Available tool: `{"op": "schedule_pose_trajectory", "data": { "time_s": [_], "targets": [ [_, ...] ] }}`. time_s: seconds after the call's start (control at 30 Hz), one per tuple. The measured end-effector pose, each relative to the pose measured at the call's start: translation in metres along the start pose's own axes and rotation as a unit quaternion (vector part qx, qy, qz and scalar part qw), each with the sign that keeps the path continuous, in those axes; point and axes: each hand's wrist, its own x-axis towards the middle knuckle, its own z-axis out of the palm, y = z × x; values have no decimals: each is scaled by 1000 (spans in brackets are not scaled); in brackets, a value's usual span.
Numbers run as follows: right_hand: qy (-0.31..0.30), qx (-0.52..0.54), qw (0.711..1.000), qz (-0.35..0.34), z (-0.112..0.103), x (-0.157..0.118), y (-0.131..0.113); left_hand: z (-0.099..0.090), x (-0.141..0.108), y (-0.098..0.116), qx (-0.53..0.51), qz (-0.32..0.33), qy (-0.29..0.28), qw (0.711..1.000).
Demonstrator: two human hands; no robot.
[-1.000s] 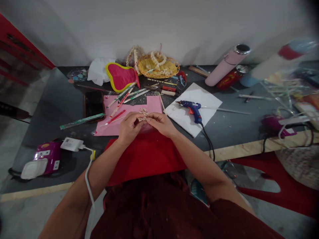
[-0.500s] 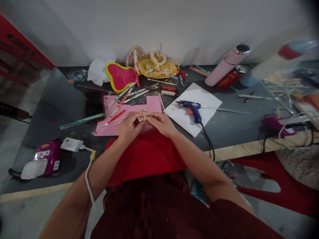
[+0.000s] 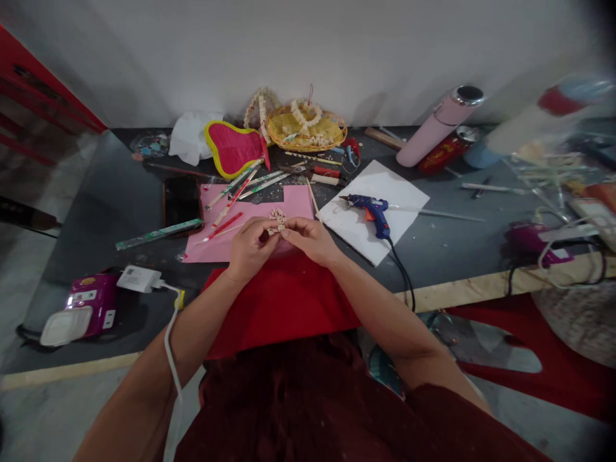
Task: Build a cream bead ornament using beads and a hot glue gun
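Both hands meet over the near part of a pink sheet [image 3: 298, 200] on a dark surface [image 3: 457, 247]. Left hand [image 3: 253, 242] & right hand [image 3: 312, 240] each pinch, thumb to finger, the same small cluster of pale beads [image 3: 278, 217], held up btwn them; prob. threaded, tho fingers hide a lot & it's too small to be sure.

Risks, as I judge: if either pinch slackens, beads could slip & scatter among the wrapped sticks [image 3: 235, 189] nr the sheet. Pulling too hard could snap or distort the cluster.

To the right, a blue glue gun [image 3: 378, 215] lies on a white board [image 3: 404, 186], its black cord [image 3: 402, 273] hanging over the edge nr the right forearm; a snag could drag it off. Likewise, a white cable [image 3: 168, 340] crosses the left forearm, so a sharp move could tug the charger [image 3: 139, 279].
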Motion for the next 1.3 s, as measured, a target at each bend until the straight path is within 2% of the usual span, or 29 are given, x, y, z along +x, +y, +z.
{"op": "schedule_pose_trajectory", "data": {
  "time_s": [0.3, 0.47, 0.63, 0.8, 0.97, 1.3],
  "targets": [
    [1, 5, 1000, 1, 2, 0, -1, 2, -1, -2, -1, -6, 4, 1000],
    [5, 3, 1000, -12, -1, 1, 0, 1, 1, -1, -23, -28, -22, 999],
    [43, -63, 996, -54, -5, 0, 0, 0, 2, -1, -73, -85, -33, 993],
    [40, -164, 982, -86, -4, -2, 0, -2, 1, -3, -110, -121, -30, 986],
    [34, -202, 973, -103, -3, -4, -2, -2, 2, -5, -118, -120, -37, 985],
    [30, -214, 971, -100, -5, -4, -1, -3, 3, -5, -113, -108, -49, 987]
  ]
}}
